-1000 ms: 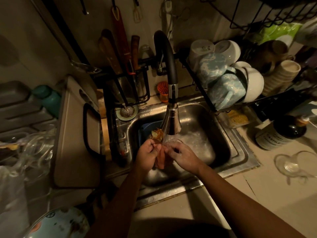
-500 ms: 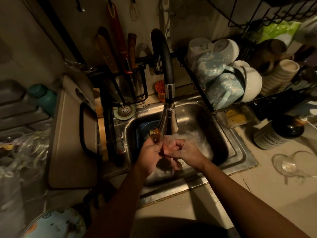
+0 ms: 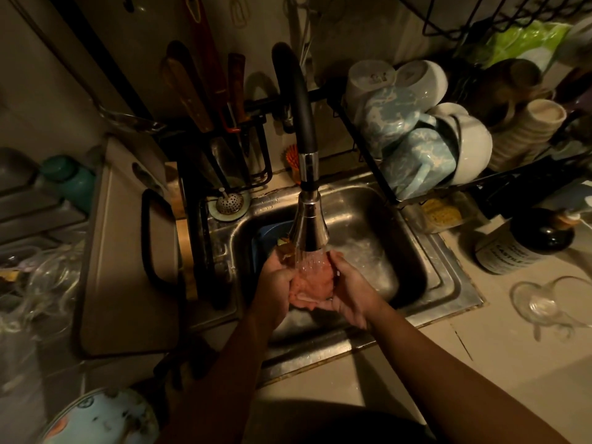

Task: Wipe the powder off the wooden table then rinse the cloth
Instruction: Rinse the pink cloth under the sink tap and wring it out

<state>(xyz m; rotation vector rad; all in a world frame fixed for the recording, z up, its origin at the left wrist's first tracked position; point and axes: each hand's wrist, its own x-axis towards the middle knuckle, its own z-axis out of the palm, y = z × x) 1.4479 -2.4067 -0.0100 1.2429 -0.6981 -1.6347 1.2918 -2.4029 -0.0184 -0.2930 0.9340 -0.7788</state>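
Over the steel sink, water runs from the black-and-chrome faucet. An orange-pink cloth lies bunched right under the spray, between my two hands. My left hand grips its left side, and an orange corner sticks up above the thumb. From the right, my right hand curls round the bundle, with its fingers underneath. Most of the cloth is hidden inside my palms. The wooden table is out of view.
A dish rack full of bowls and mugs hangs over the sink's right side. A dark bottle and a glass cup stand on the counter to the right. To the left are a cutting board and a utensil holder.
The cloth hung loosely between my hands a second ago; now it is gathered into a ball and cupped higher, directly under the spray head.
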